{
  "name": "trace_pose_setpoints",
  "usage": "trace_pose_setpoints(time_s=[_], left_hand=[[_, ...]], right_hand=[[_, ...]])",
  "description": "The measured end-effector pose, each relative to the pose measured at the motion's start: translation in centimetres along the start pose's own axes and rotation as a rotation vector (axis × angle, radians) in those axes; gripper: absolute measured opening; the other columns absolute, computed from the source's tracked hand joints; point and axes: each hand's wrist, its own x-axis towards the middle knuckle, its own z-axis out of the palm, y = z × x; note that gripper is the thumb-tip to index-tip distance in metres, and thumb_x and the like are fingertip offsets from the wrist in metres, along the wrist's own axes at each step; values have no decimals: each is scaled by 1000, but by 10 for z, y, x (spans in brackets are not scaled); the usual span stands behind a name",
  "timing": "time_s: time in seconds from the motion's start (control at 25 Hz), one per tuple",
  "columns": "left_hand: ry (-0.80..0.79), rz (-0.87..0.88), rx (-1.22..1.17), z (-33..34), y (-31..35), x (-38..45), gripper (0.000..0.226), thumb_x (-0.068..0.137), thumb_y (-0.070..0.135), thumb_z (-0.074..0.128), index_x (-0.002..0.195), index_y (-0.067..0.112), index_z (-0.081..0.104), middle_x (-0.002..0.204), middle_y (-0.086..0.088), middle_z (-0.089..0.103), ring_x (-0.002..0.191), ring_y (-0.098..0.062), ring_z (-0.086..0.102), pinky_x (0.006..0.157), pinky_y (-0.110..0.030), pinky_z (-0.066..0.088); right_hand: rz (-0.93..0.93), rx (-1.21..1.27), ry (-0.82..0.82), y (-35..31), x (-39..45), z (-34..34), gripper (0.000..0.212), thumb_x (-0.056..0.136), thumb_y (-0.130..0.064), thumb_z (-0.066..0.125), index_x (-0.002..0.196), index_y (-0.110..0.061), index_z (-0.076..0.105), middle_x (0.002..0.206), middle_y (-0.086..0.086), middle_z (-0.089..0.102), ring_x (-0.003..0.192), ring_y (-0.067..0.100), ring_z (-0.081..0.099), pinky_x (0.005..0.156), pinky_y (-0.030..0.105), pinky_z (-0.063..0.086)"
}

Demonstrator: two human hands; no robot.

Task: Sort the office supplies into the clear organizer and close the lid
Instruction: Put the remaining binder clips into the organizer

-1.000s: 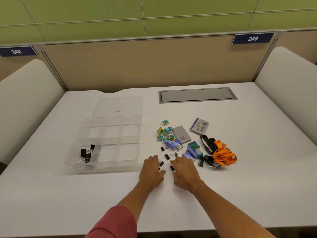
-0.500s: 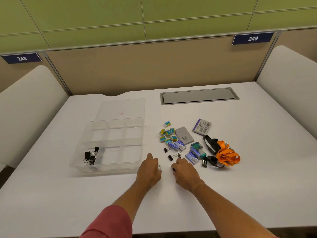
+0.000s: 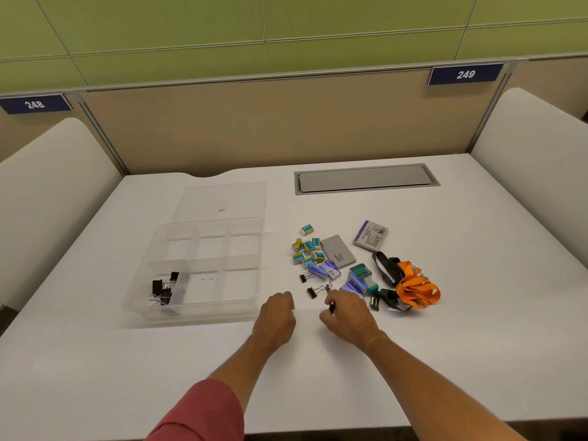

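Observation:
The clear organizer (image 3: 194, 313) stands open at the left, with several black binder clips (image 3: 162, 291) in its front-left compartment. Its lid (image 3: 222, 198) lies flat behind it. My left hand (image 3: 276, 318) is closed just right of the organizer's front corner, and only a metal loop of a binder clip shows at its fingertips. My right hand (image 3: 348, 318) pinches a black binder clip (image 3: 331, 308). Two loose binder clips (image 3: 313, 291) lie just beyond my hands. Beyond them are small blue and yellow boxes (image 3: 306, 246) and staple boxes (image 3: 324, 270).
A grey flat box (image 3: 338, 251), a purple card pack (image 3: 370, 235), green boxes (image 3: 360, 271), another clip (image 3: 374, 302) and tangled orange (image 3: 416, 289) and black lanyards (image 3: 386, 272) lie to the right. A grey cable hatch (image 3: 366, 179) sits at the back. Partitions enclose the desk.
Both hands have closed on the two nearest binder clips and lifted slightly off the table. The view has shifted a little to the left.

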Motion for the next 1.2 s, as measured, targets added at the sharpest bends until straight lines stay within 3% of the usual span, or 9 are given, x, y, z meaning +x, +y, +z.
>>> trace_pose_setpoints(time_s=[0.16, 0.28, 0.48, 0.72, 0.92, 1.08, 1.2], left_hand=[[30, -12, 0, 11, 1, -4, 26, 91, 23, 46, 112, 8, 47, 108, -11, 53, 99, -27, 52, 79, -31, 39], [-11, -73, 7, 14, 3, -2, 40, 90, 36, 53, 118, 12, 41, 111, -9, 50, 102, -27, 51, 80, -32, 40], [-47, -82, -7, 13, 3, 3, 27, 92, 17, 47, 117, 8, 42, 112, -14, 53, 101, -26, 53, 81, -32, 43], [-32, -131, -62, 5, -1, 4, 24, 92, 23, 45, 108, 6, 51, 108, -13, 54, 100, -30, 55, 76, -32, 40], [68, -48, -77, -5, 2, 9, 14, 94, 19, 37, 83, 13, 41, 87, -9, 47, 85, -27, 50, 73, -36, 39], [134, -35, -125, -12, 10, 22, 25, 99, 29, 35, 98, 10, 51, 95, -10, 58, 90, -27, 56, 71, -30, 36], [147, 22, -94, -9, 16, 31, 31, 102, 33, 32, 97, 11, 52, 94, -9, 60, 89, -27, 57, 70, -29, 34]], right_hand=[[55, 42, 21, 6, 0, -5, 16, 90, -16, 48, 92, -8, 62, 93, 10, 63, 84, 20, 59, 75, 37, 54], [86, 33, 49, 11, 1, -8, 16, 94, -15, 43, 90, -11, 58, 93, 10, 64, 82, 20, 56, 69, 34, 50], [160, 55, 82, 13, 14, -14, 22, 89, -19, 54, 111, -16, 56, 107, 5, 63, 96, 19, 58, 80, 30, 50], [134, -44, 76, 11, 29, -9, 44, 91, -38, 57, 130, -19, 51, 117, 6, 63, 109, 22, 58, 89, 35, 48], [122, -80, 96, 2, 41, -5, 33, 94, -41, 53, 116, -18, 61, 106, 4, 68, 95, 17, 61, 79, 30, 48], [109, -80, 99, 0, 45, -8, 25, 96, -34, 49, 102, -15, 65, 98, 4, 68, 84, 16, 60, 69, 28, 47], [99, 14, 153, 2, 42, -12, 19, 93, -31, 51, 87, -15, 59, 85, 3, 64, 78, 17, 59, 67, 32, 49]])
